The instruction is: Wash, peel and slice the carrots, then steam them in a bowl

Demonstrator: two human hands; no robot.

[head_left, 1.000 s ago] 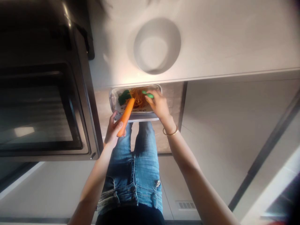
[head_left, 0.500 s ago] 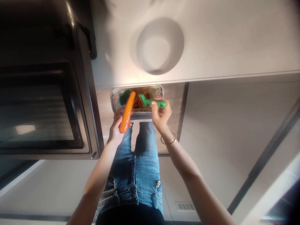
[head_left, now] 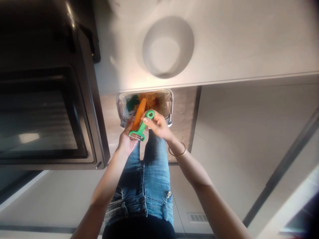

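The carrot (head_left: pixel 140 114) lies in the left hand (head_left: pixel 126 140), far end protruding.

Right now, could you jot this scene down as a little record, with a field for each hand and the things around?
Left hand: holds an orange carrot
Right hand: grips a green peeler by its handle
Peeler blade: near the carrot's held end; contact unclear
Behind carrot in view: open lined container, orange shreds inside
Counter: pale bowl
Left side: dark appliance with glass door
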